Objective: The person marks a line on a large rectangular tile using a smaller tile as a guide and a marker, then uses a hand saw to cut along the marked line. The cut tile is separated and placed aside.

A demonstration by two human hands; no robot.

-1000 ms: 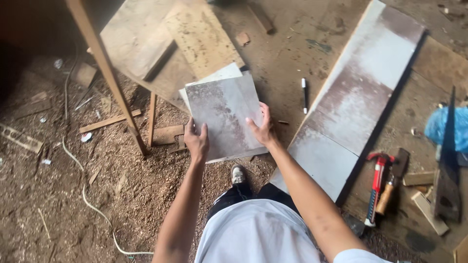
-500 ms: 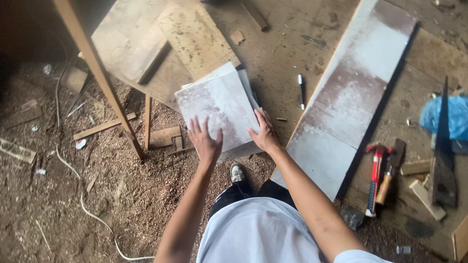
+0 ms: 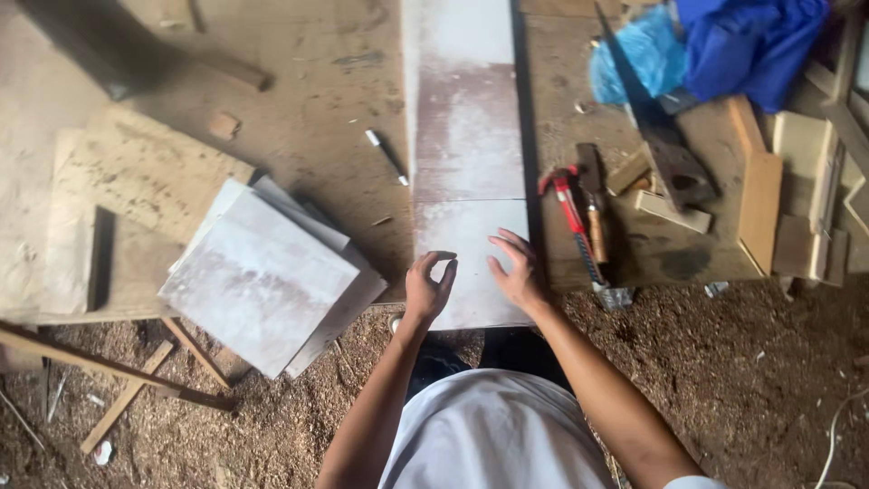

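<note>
A long whitish board (image 3: pixel 466 136) lies lengthwise on the wooden workbench (image 3: pixel 308 118), its near end in front of me. My left hand (image 3: pixel 429 287) hovers at the board's near left edge, fingers curled but holding nothing. On the board's near end rests my right hand (image 3: pixel 516 269), fingers spread. A stack of square grey-white panels (image 3: pixel 262 276) lies to the left, overhanging the bench edge, apart from both hands.
A black-and-white marker (image 3: pixel 386 157) lies left of the board. Right of it are a red-handled tool (image 3: pixel 572 217), a handsaw (image 3: pixel 656 136), wood offcuts (image 3: pixel 760 208) and blue cloth and bag (image 3: pixel 715 41). Sawdust covers the floor (image 3: pixel 742 371); wooden strips (image 3: pixel 127 380) lie lower left.
Both hands have let go of the stack of square panels and moved right to the long board's near end. The view has swung right with them.
</note>
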